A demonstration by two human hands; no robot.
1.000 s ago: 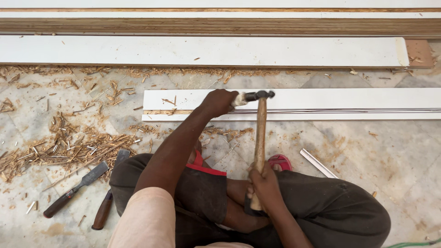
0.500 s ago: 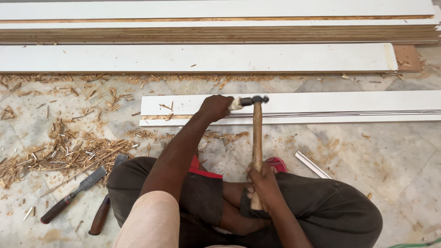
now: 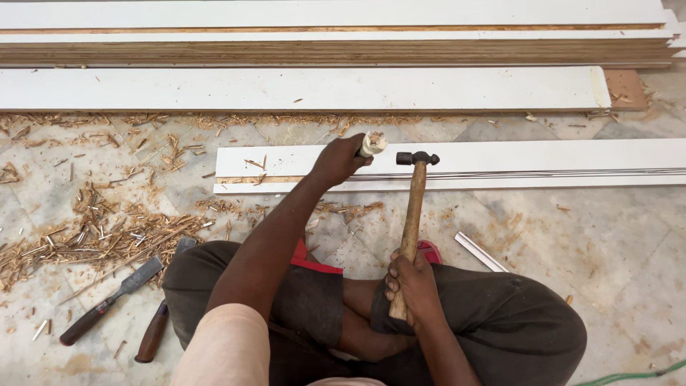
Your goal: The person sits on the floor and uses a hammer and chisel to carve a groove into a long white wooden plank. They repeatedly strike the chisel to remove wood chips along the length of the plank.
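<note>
Two tools were in play: my left hand clamped a chisel upright on the white board, my right hand gripped the hammer. Shavings lay around; the cut looked unfinished.

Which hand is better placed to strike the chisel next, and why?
The right hand: it grips the hammer, whose head hangs beside the chisel. The left hand holds that chisel on the white board.
</note>
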